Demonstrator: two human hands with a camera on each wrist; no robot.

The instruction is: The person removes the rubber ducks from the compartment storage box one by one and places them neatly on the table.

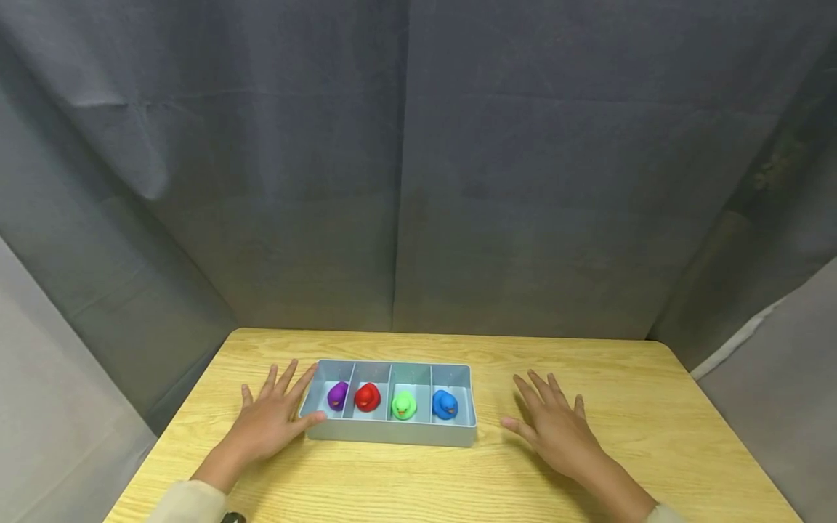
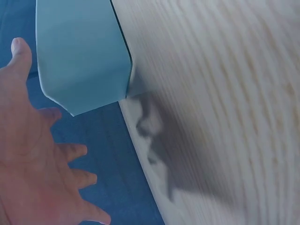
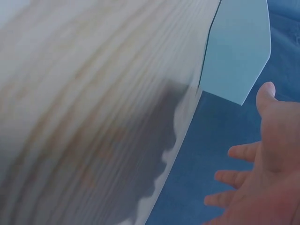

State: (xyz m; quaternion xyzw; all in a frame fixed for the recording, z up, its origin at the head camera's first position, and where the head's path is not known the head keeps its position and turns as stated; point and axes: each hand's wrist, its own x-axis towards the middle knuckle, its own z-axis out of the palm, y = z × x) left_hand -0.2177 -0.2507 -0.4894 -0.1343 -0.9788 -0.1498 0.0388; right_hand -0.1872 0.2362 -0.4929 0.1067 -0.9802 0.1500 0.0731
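A pale grey-blue box [image 1: 392,433] with compartments in a row sits on the wooden table. From left to right its compartments hold a purple rubber duck [image 1: 337,395], a red duck [image 1: 368,397], a light green duck [image 1: 404,406] and a blue duck [image 1: 445,404]. My left hand [image 1: 264,423] is spread at the box's left end; whether it touches the box I cannot tell. To the right of the box, and apart from it, my right hand [image 1: 561,434] hovers with spread fingers. Both wrist views show bare palms, and the ducks are hidden there behind the box wall.
The light wood table [image 1: 392,479] reaches back to a grey curtain [image 1: 523,181]. More grey cloth [image 1: 59,378] hangs along the left side, and a similar panel [image 1: 778,392] stands on the right. A dark watch [image 1: 233,517] shows near the left sleeve.
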